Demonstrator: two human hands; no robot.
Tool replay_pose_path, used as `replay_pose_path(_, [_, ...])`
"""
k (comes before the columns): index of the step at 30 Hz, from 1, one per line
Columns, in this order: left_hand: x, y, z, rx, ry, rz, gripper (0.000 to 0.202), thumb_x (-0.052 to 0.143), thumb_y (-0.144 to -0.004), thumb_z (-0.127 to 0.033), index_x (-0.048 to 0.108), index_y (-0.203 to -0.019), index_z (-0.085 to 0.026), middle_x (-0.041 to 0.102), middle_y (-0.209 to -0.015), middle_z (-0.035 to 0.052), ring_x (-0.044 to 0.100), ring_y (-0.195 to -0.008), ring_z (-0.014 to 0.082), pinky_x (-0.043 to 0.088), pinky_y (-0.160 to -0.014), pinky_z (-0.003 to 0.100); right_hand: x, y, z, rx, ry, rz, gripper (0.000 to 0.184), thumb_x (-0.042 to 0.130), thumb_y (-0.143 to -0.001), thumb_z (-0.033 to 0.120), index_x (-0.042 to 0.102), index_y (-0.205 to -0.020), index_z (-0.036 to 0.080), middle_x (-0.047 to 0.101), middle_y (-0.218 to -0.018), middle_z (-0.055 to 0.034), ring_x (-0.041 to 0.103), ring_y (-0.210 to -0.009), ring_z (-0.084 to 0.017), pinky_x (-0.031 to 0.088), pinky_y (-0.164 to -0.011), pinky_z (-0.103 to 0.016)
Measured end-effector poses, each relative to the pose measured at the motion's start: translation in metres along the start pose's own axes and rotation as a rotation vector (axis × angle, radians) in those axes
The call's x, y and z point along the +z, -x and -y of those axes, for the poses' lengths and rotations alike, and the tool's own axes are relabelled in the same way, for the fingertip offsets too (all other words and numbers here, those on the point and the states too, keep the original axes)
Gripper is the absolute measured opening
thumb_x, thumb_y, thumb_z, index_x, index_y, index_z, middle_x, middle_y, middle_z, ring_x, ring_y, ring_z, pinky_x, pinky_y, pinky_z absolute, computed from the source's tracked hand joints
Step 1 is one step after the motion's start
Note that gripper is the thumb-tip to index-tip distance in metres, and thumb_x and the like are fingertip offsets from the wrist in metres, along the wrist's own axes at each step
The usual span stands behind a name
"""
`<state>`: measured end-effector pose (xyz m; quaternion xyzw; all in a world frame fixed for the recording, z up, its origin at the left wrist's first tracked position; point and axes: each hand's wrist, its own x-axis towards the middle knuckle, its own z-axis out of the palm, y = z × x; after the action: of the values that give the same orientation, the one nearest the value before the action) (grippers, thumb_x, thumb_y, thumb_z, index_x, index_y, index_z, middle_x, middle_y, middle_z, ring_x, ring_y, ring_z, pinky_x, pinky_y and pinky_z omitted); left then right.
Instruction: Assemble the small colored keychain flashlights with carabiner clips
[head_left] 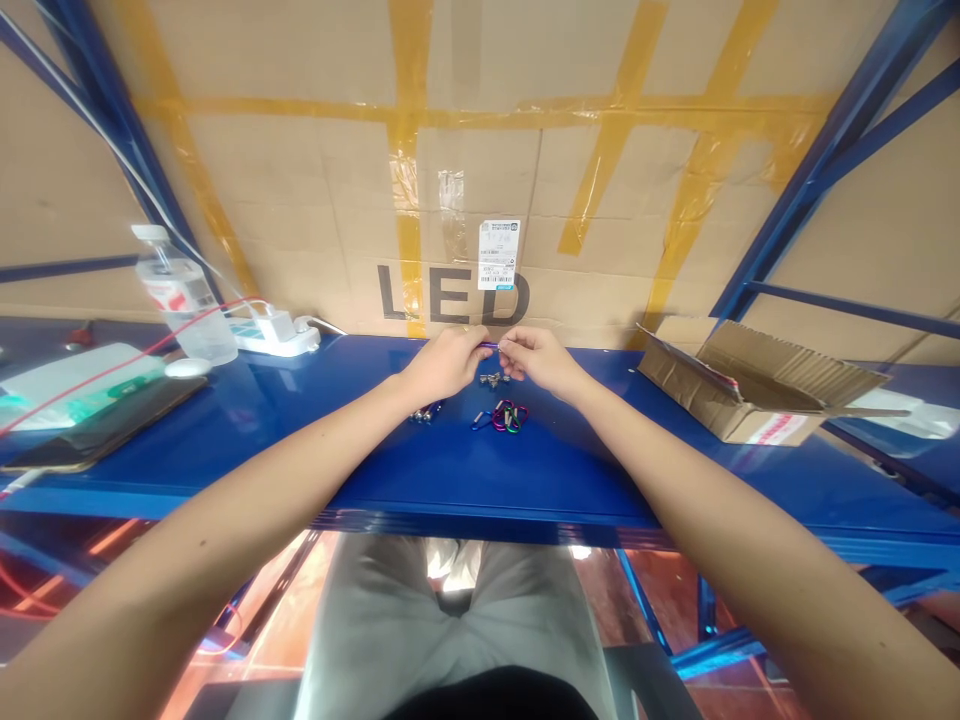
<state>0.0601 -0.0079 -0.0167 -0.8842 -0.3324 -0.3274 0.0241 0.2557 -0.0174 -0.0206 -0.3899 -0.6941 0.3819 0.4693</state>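
Over the back of the blue table, my left hand (pixel 448 362) is closed in a pinch on a slim purple piece (pixel 490 346). Its exact kind is too small to make out. At the other end of that piece, my right hand (pixel 541 358) has thumb and forefinger pressed together on its tip. Several small silver metal parts (pixel 494 380) lie on the table just below the fingertips. Nearer to me is a little cluster of coloured carabiners (pixel 510 416), in blue, red and green. Beside my left wrist, another group of small shiny pieces (pixel 426 412) is partly hidden by the forearm.
An open cardboard box (pixel 739 415) stands to the right. On the left are a plastic bottle (pixel 184 300), a white power strip (pixel 281 340) with cables, and a dark flat case (pixel 112 430). A large taped carton (pixel 330 220) rises behind the blue table (pixel 480 480).
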Motion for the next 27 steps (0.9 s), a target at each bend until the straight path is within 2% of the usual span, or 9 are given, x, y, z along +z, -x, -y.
replay_pose_path(4, [0.002, 0.0, 0.001, 0.079, -0.019, -0.035, 0.016, 0.044, -0.097, -0.018, 0.06, -0.101, -0.018, 0.064, -0.09, 0.0086, 0.061, -0.089, 0.0246, 0.046, -0.078, 0.035, 0.0, 0.001, 0.001, 0.101, -0.212, 0.046, 0.031, 0.078, -0.08, 0.036, 0.057, -0.066, 0.018, 0.059, -0.063, -0.0018, 0.053, -0.055, -0.012, 0.041, -0.049, -0.026])
replay_pose_path(10, [0.002, 0.001, 0.001, 0.213, -0.135, -0.081, 0.019, 0.039, -0.097, -0.015, 0.058, -0.092, -0.017, 0.061, -0.089, 0.0102, 0.057, -0.092, 0.0248, 0.047, -0.081, 0.037, 0.0, 0.002, 0.011, 0.305, -0.486, 0.094, 0.021, 0.075, -0.077, 0.018, 0.056, -0.07, 0.015, 0.054, -0.06, -0.0008, 0.048, -0.053, -0.01, 0.033, -0.043, -0.022])
replay_pose_path(12, [0.002, 0.0, 0.0, 0.189, -0.126, -0.092, 0.018, 0.04, -0.097, -0.016, 0.057, -0.093, -0.017, 0.062, -0.09, 0.0102, 0.058, -0.091, 0.0246, 0.048, -0.08, 0.038, 0.001, 0.002, 0.014, 0.307, -0.508, 0.087, 0.02, 0.073, -0.078, 0.015, 0.054, -0.069, 0.015, 0.053, -0.06, -0.0005, 0.048, -0.053, -0.009, 0.032, -0.043, -0.021])
replay_pose_path(14, [0.002, -0.002, -0.001, 0.116, -0.06, -0.092, 0.017, 0.041, -0.098, -0.018, 0.058, -0.095, -0.017, 0.064, -0.092, 0.0101, 0.06, -0.09, 0.0238, 0.048, -0.078, 0.037, 0.004, 0.003, 0.015, 0.244, -0.488, 0.05, 0.021, 0.071, -0.079, 0.015, 0.052, -0.069, 0.016, 0.054, -0.06, -0.0004, 0.049, -0.053, -0.01, 0.033, -0.044, -0.021])
replay_pose_path(17, [0.001, -0.006, -0.004, -0.022, 0.049, -0.041, 0.024, 0.038, -0.102, -0.023, 0.059, -0.092, -0.017, 0.067, -0.09, 0.0085, 0.063, -0.084, 0.0218, 0.048, -0.075, 0.035, 0.007, 0.003, 0.014, 0.113, -0.355, -0.012, 0.021, 0.067, -0.084, 0.017, 0.051, -0.071, 0.018, 0.055, -0.06, 0.0002, 0.05, -0.053, -0.01, 0.036, -0.047, -0.023])
replay_pose_path(20, [0.0, -0.008, -0.006, -0.106, 0.082, 0.042, 0.031, 0.038, -0.102, -0.025, 0.059, -0.081, -0.018, 0.066, -0.079, 0.006, 0.062, -0.076, 0.0205, 0.046, -0.071, 0.034, 0.007, 0.002, 0.008, -0.013, -0.1, -0.041, 0.018, 0.061, -0.088, 0.018, 0.05, -0.075, 0.02, 0.056, -0.062, 0.0017, 0.05, -0.053, -0.011, 0.039, -0.051, -0.024])
replay_pose_path(24, [-0.002, -0.006, -0.006, -0.101, 0.123, 0.07, 0.028, 0.043, -0.099, -0.024, 0.058, -0.075, -0.019, 0.066, -0.074, 0.0035, 0.061, -0.074, 0.0198, 0.044, -0.07, 0.033, -0.001, 0.0, 0.001, -0.174, 0.272, 0.001, 0.012, 0.052, -0.093, 0.02, 0.05, -0.081, 0.021, 0.059, -0.069, 0.0011, 0.056, -0.064, -0.014, 0.044, -0.062, -0.028])
replay_pose_path(27, [-0.003, -0.005, -0.007, -0.093, 0.156, 0.064, 0.029, 0.043, -0.1, -0.027, 0.057, -0.076, -0.019, 0.066, -0.073, 0.0028, 0.061, -0.072, 0.0192, 0.043, -0.069, 0.032, -0.007, 0.0, 0.003, -0.266, 0.44, 0.039, 0.012, 0.046, -0.095, 0.021, 0.049, -0.083, 0.021, 0.062, -0.075, 0.0, 0.057, -0.071, -0.016, 0.042, -0.066, -0.029])
